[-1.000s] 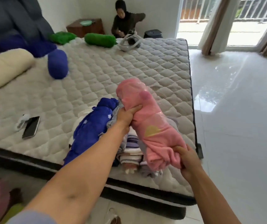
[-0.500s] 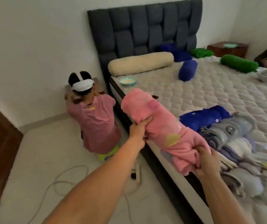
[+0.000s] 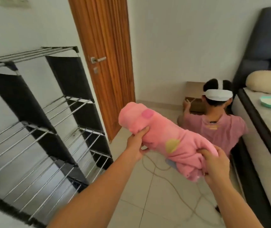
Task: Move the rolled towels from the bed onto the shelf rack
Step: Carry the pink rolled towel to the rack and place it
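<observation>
Rolled pink towel [image 3: 167, 142] held mid-air w/ both hands, left hand [image 3: 135, 145] clamped at middle, right hand [image 3: 213, 163] gripping near end, shelf rack [image 3: 38, 122] at 9 o'clock, bed [image 3: 263, 129] at 3.

Shelf rack [image 3: 38, 122] left — bed [image 3: 263, 129] right, towel [image 3: 167, 142] between.

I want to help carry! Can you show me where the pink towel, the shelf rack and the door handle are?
pink rolled towel [image 3: 162, 137], head view, middle of the roll.
shelf rack [image 3: 65, 111], head view, metal bars of an upper shelf.
door handle [image 3: 98, 59], head view, the silver lever.
</observation>
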Available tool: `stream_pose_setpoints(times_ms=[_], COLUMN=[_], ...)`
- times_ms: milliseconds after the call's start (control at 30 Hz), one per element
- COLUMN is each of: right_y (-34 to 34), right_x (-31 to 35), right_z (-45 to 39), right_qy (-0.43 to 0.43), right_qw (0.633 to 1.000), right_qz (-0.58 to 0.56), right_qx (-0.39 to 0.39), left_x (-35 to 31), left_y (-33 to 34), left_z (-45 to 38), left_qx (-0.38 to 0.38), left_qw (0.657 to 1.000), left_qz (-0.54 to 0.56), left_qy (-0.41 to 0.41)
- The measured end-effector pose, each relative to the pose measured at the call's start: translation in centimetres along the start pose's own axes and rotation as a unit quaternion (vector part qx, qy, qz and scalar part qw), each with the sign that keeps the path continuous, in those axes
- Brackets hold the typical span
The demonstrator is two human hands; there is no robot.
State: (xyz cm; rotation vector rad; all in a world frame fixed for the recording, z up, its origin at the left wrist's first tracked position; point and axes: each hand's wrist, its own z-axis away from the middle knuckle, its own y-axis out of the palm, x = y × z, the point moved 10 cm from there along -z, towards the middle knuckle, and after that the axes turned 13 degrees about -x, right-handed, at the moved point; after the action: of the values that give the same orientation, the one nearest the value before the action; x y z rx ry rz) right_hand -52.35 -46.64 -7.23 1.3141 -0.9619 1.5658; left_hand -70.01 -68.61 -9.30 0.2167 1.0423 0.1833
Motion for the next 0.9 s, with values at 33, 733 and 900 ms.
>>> stream_pose_setpoints(times_ms=[33, 733, 900], right_y=[2.6, 46.7, 53.3], right_x=[0.3, 2.9, 3.2], right_z=[0.6, 3.2, 5.0], right_qy=[-0.009, 0.024, 0.018], right_qw=[1.000, 0.947, 0.940], right_qz=[0.002, -0.060, -0.057], right_qx=[0.020, 0.315, 0.337], left_x=[-1.3, -25.6, -30.2], left_y=[-2.2, -20.4, -23.0], left_z=[-0.8, -21.0, -24.8], left_qx=[-0.015, -0.302, -0.345], left_qw=[1.000, 0.936, 0.923], left_qz=[0.011, 0.133, 0.102], left_qy=[0.005, 0.121, 0.134])
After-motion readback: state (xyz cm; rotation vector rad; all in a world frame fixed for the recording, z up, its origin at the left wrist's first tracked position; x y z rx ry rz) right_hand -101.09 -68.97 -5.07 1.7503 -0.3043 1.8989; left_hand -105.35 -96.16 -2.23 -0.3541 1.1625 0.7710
